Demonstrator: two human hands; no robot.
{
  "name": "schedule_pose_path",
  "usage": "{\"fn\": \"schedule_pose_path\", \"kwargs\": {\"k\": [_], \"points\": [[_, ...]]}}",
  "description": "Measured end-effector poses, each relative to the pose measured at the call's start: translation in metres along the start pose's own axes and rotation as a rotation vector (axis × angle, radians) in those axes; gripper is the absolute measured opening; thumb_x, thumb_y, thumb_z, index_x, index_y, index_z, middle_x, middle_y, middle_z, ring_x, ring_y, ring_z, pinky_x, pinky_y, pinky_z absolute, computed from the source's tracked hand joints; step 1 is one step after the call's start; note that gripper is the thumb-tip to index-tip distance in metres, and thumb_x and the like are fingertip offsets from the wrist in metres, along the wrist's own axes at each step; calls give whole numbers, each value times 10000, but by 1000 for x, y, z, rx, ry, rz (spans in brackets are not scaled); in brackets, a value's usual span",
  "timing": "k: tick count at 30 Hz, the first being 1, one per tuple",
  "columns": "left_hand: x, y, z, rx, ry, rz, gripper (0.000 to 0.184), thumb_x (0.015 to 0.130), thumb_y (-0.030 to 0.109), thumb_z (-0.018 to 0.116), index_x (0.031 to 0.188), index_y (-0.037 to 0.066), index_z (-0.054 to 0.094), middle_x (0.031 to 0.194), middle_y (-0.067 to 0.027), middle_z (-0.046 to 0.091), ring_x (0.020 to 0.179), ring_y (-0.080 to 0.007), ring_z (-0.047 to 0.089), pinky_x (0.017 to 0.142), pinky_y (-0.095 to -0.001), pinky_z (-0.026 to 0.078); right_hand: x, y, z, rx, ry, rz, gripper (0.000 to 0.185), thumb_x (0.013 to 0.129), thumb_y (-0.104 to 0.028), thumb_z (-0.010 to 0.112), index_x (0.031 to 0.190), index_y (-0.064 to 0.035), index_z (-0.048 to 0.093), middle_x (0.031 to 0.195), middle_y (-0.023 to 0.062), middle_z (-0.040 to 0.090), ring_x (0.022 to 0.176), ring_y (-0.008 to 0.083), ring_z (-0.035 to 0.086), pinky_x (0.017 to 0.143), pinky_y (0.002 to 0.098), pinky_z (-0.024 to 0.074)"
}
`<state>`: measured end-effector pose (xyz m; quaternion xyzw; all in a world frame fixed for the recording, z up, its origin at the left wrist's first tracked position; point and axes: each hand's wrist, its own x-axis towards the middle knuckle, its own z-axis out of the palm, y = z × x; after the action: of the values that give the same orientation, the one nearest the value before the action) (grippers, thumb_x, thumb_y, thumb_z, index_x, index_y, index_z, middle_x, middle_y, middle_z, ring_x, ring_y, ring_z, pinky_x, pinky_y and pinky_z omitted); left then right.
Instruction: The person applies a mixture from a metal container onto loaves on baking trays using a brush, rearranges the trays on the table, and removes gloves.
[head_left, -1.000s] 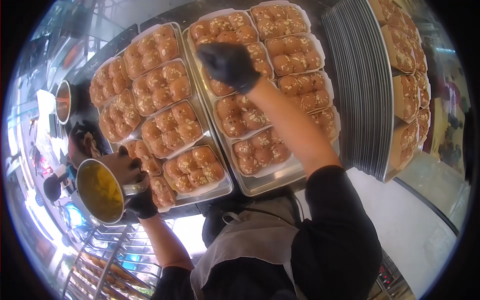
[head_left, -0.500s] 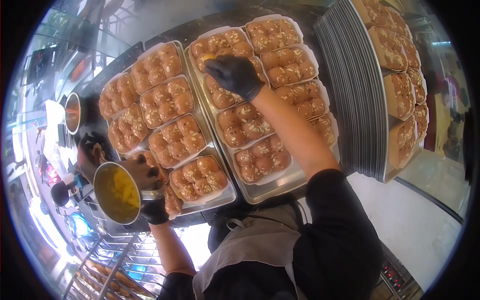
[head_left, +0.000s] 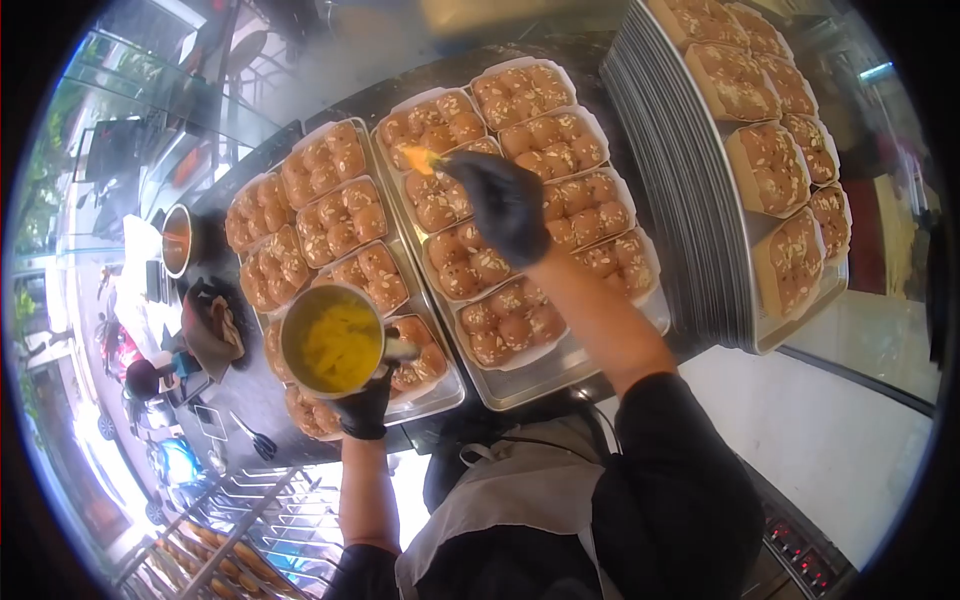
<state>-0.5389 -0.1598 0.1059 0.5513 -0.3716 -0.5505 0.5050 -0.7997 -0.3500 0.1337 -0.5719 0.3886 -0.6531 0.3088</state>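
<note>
Above the buns of the right-side tray (head_left: 525, 387), my gloved right hand (head_left: 505, 205) pinches a small yellow-orange piece (head_left: 420, 158); I cannot tell whether it touches the buns (head_left: 430, 122) under it. My gloved left hand (head_left: 362, 408) is closed on the handle side of a metal pot (head_left: 325, 297), tipped so its yellow contents (head_left: 345, 340) show. The pot stands over the near part of the left-side tray (head_left: 435, 394), hiding some of the buns (head_left: 340, 218) there, while my right forearm (head_left: 605, 325) crosses in front of others.

Both trays lie side by side, filled with seeded buns in paper cases. Just beyond the right-side tray, a tall stack of trays (head_left: 655, 190) walls off that side, its last one loaded with more cased buns (head_left: 775, 165). Left of the left-side tray sit a metal bowl (head_left: 176, 268) and a crumpled dark cloth (head_left: 208, 325). Nearer me, a dark utensil (head_left: 258, 442) lies on the counter, beside a wire rack (head_left: 255, 510) with long loaves (head_left: 215, 560).
</note>
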Motion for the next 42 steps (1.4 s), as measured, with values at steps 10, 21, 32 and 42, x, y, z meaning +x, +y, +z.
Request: {"fn": "schedule_pose_path", "kwargs": {"k": [10,21,32,42], "points": [[-6,36,41,-1107,-257,-370,579,874,349,708,1327,61,490,1298,-136,563,1271,-261,494,1072,-457,402,-59,-151,17,-281,-672,-235,148,863,-180,695,998,-121,680,821,107,703,649,263,683,574,360,541],[52,26,66,-978,-335,-49,664,940,522,474,1446,100,390,1453,-127,437,1333,-319,426,1110,-508,359,-8,-151,-24,59,-176,298,191,991,-137,555,1084,10,634,824,123,720,609,111,653,478,171,437],[156,47,14,-1078,-720,-280,676,940,406,561,1492,124,291,1426,-114,425,1228,-321,438,934,-509,460,163,119,-71,-303,19,291,320,979,-279,568,917,5,703,684,39,653,515,105,558,505,256,459],[145,27,-12,-1275,-398,-248,669,908,346,618,1467,126,325,1477,-166,335,1097,-335,460,872,-503,499,172,208,-109,-1065,-118,-260,346,949,-380,528,889,-99,722,648,152,644,591,358,638,572,452,513]]}}
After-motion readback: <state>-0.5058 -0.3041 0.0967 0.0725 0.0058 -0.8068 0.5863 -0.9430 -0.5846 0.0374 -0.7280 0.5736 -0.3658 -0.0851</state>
